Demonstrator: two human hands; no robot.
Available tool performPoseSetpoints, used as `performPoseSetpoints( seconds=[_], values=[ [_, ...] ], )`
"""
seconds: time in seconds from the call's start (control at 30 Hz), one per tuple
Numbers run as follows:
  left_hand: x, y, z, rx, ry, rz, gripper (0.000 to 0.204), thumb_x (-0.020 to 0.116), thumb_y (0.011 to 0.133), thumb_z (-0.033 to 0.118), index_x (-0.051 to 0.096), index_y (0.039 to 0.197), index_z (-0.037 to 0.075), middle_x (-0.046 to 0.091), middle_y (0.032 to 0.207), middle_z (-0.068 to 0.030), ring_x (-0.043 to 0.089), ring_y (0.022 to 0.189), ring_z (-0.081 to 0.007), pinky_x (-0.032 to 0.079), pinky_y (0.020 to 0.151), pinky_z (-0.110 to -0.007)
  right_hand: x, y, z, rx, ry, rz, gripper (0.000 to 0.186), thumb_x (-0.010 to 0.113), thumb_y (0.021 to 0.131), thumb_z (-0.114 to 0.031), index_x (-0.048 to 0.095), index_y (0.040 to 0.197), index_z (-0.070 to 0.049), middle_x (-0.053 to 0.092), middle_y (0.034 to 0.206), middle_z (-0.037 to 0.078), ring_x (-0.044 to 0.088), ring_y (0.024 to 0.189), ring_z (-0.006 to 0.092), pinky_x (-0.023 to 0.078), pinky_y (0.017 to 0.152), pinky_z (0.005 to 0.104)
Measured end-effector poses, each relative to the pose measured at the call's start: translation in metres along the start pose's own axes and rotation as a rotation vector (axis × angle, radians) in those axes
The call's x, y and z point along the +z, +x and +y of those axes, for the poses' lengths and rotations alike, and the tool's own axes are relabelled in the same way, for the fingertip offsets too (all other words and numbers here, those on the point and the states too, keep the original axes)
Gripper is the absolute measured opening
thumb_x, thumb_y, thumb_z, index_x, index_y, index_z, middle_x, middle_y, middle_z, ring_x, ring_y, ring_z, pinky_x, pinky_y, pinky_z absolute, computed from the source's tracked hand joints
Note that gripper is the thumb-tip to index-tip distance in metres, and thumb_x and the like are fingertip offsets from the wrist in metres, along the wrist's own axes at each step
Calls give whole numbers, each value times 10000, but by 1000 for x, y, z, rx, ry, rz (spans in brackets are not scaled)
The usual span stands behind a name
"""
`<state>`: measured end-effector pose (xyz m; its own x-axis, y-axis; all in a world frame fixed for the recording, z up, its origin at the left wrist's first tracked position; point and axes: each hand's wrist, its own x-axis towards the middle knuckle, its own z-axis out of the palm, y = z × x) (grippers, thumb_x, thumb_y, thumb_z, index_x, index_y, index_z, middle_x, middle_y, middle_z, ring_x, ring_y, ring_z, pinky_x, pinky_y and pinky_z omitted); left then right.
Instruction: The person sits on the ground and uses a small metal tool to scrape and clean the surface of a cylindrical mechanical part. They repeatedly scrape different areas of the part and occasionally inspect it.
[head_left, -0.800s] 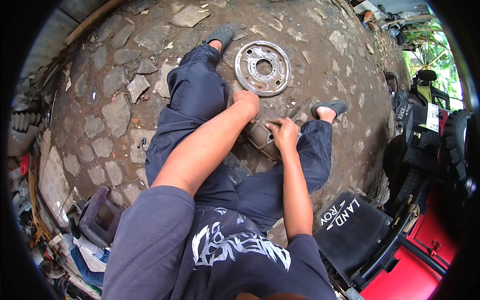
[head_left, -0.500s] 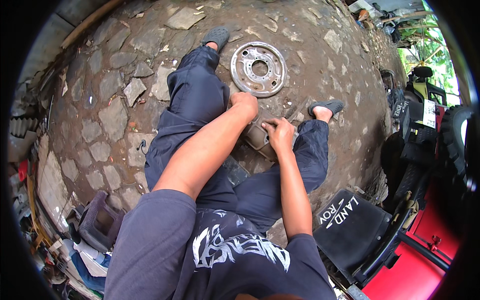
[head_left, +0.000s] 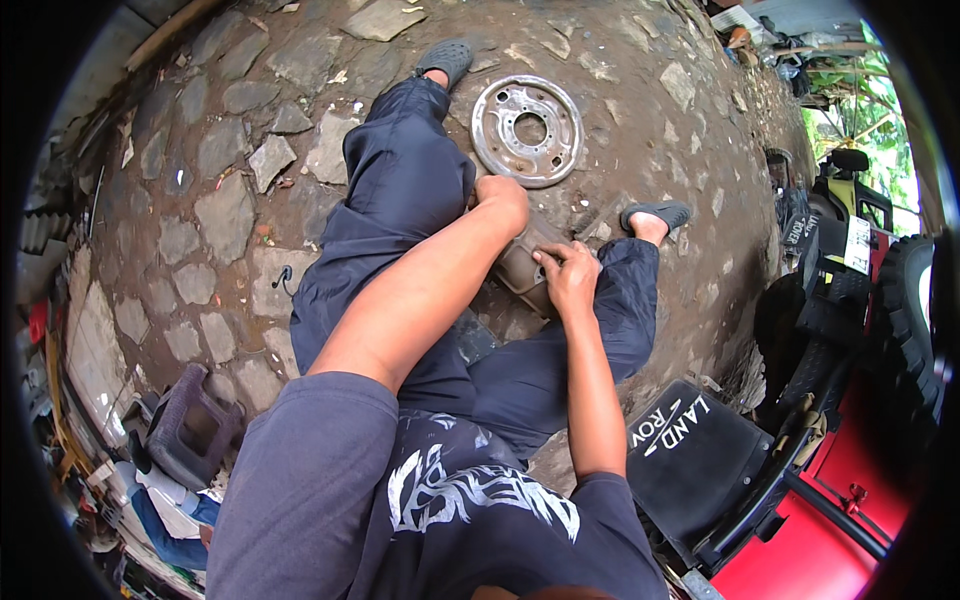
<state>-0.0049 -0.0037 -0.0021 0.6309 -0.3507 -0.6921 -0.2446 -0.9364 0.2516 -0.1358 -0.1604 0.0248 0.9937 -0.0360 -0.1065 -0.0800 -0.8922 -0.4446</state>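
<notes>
I am sitting on the stone-paved ground [head_left: 200, 200] with my legs stretched out, and both my hands are working on a dull grey metal part [head_left: 520, 268] lying between my knees, just above the middle of the frame. My right hand [head_left: 570, 280] is lying over its right end with the fingers curled down onto it, pressing and gripping. My left hand [head_left: 503, 195] is closing into a fist at the part's upper left edge; I cannot tell whether it is gripping the part itself or some small tool, since the knuckles are hiding what is underneath.

The part is looking like cast or pressed metal, grimy, so I am judging it as stiff, fairly heavy and likely greasy to the touch. I would be taking hold of it by its outer edges with whole fingers rather than fingertips, keeping it resting on the ground so the weight is not hanging from my wrists.

Farther off, toward the upper middle of the frame, a round rusty backing plate [head_left: 527, 130] with holes is lying flat on the stones, just beyond my left hand and apart from it.
</notes>
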Motion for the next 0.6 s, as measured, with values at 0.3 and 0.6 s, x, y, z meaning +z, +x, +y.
performPoseSetpoints(
  seconds=[0.3, 0.6],
  values=[
    [4, 3, 7, -24, 21, 11, 525, 941, 787, 307, 804, 1269, 152, 779, 1302, -52, 744, 1211, -240, 615, 927, -382, 17, 7, 2, -12, 0, 45, 243, 871, 832, -233, 856, 1021, -81, 726, 888, 223, 704, 863, 406, 543, 853, 484],
    [9, 10, 15, 16, 91, -22, 429, 746, 958, 245, 746, 1357, 88, 754, 1338, -127, 749, 1175, -337, 607, 871, -550, 24, 4, -11, 46, 63, 138, 237, 894, 803, -207, 854, 1000, -81, 652, 833, 221, 665, 810, 400, 517, 778, 494]
  ],
)
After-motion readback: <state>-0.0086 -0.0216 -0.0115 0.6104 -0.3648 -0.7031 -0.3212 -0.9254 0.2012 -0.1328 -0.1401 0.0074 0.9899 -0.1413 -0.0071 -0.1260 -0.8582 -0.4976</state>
